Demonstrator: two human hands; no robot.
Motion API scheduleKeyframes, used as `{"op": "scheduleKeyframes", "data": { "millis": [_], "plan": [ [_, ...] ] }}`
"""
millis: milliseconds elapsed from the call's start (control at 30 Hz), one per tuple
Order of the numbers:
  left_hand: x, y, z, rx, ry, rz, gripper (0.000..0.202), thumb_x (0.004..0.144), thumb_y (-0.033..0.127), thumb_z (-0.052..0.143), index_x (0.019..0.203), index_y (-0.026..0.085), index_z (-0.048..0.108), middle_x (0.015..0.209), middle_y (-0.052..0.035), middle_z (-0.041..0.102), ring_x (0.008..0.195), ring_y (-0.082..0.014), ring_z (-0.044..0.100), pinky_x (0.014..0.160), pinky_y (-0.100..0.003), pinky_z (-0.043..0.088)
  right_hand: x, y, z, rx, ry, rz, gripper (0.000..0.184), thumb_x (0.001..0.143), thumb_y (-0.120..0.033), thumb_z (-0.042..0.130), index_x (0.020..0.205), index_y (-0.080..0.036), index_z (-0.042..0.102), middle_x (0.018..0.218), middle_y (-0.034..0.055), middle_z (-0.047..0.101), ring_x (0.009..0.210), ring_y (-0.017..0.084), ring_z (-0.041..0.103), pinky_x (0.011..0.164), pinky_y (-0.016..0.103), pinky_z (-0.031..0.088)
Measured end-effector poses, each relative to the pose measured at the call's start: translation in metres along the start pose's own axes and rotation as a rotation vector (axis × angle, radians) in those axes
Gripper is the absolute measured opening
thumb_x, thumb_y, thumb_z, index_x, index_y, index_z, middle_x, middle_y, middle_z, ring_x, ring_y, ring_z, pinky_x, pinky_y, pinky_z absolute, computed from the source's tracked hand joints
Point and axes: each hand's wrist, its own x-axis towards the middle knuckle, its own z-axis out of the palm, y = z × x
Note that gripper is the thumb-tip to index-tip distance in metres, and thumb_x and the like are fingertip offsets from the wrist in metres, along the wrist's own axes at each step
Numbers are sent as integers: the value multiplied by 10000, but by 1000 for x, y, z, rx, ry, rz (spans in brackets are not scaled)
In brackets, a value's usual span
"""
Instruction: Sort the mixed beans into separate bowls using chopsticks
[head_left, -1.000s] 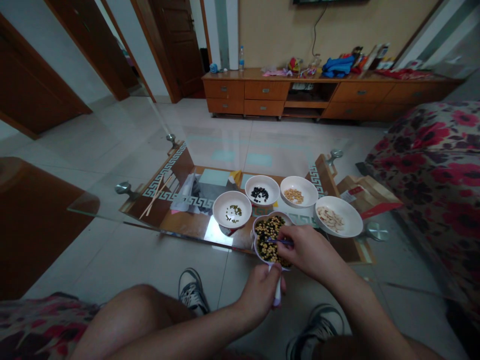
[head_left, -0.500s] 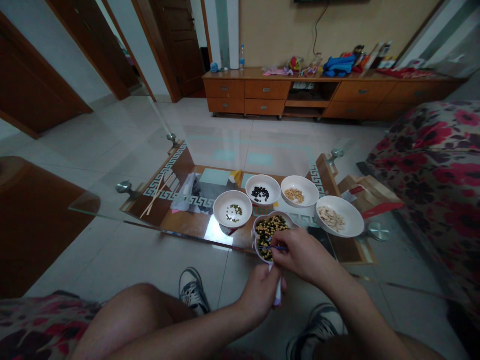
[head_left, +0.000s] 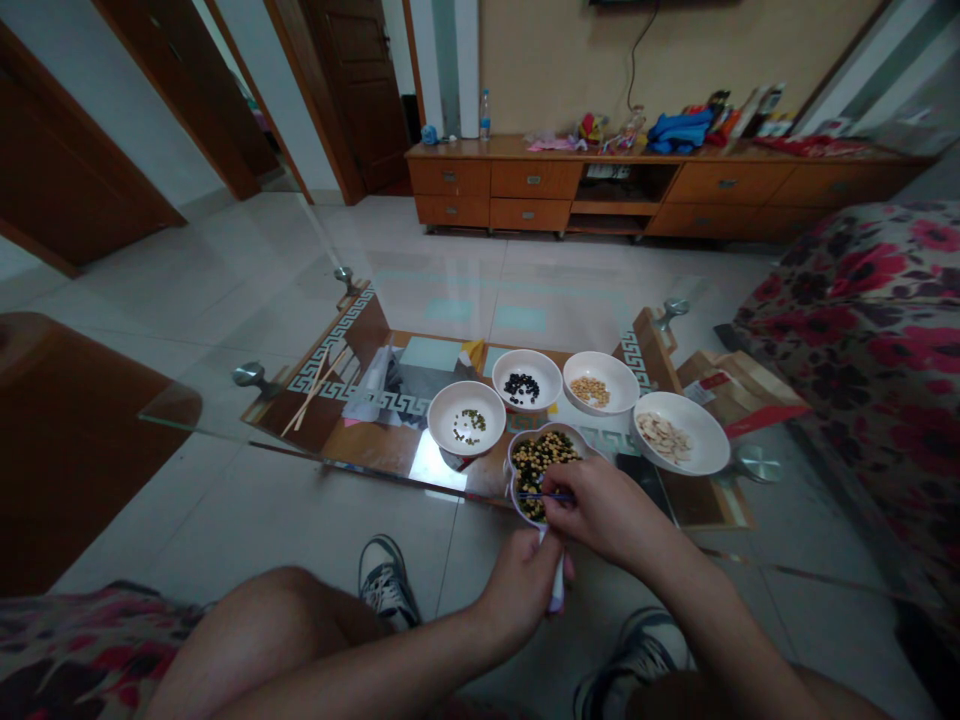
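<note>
My left hand [head_left: 521,590] is closed round the white handle [head_left: 556,590] of a scalloped colander [head_left: 511,470]. Mixed yellow, green and dark beans [head_left: 547,455] fill it, at the near edge of the glass table. Over its right side, my right hand [head_left: 589,500] pinches thin blue tweezers [head_left: 536,496], whose tips point left into the beans. Behind the colander stand white bowls: one with green beans [head_left: 469,427], one with black beans [head_left: 521,388], one with yellow beans [head_left: 590,391]. A fourth, at the right, has pale flat slices [head_left: 664,438].
Wooden chopsticks [head_left: 307,400] lie at the left of the glass table [head_left: 232,425]. A brown paper bag [head_left: 739,385] stands beyond the right bowl. Under the glass is a shelf with papers. Against the far wall is a wooden cabinet [head_left: 532,180] with a bottle and clutter.
Almost nothing differs. The tweezers and both hands stay at the colander in nearly the same place.
</note>
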Motion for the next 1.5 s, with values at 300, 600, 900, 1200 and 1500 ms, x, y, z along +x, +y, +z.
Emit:
{"op": "scheduleKeyframes", "data": {
  "millis": [300, 600, 900, 1200, 1500],
  "plan": [
    [0, 1, -1, 7, -4, 7, 705, 781, 857, 331, 631, 199, 532, 440, 27, 435, 413, -124, 450, 443, -240, 333, -2, 0, -1, 17, 39, -31, 121, 809, -187, 605, 737, -205, 700, 710, 22, 676, 638, 144, 557, 576, 254, 308],
    [-2, 3, 0, 38, -2, 9, 666, 786, 824, 319, 635, 207, 522, 446, 25, 426, 417, -130, 442, 447, -250, 335, 0, -1, -6, 5, 242, -19, 134, 852, -212, 584, 820, -208, 714, 752, 34, 714, 678, 158, 616, 620, 253, 354],
    [-2, 7, 0, 42, 0, 2, 620, 798, 783, 348, 612, 211, 498, 458, 25, 413, 424, -131, 439, 447, -257, 319, 16, -23, 5, 16, 532, -111, 177, 913, -230, 560, 890, -204, 734, 837, 59, 740, 775, 186, 636, 735, 297, 417],
    [-3, 7, 0, 34, 1, 11, 641, 801, 797, 352, 620, 207, 520, 444, 26, 423, 416, -127, 444, 446, -249, 320, 19, -20, 6, 23, 646, -107, 213, 943, -297, 557, 962, -201, 746, 936, 87, 771, 826, 218, 690, 783, 335, 483],
    [-1, 3, 0, 45, 5, 4, 666, 786, 827, 315, 630, 213, 520, 433, 26, 420, 416, -133, 437, 454, -256, 334, 1, 5, -8, 33, 496, -8, 225, 939, -301, 544, 1015, -226, 742, 941, 53, 779, 813, 202, 711, 737, 299, 488]
  ]
}}
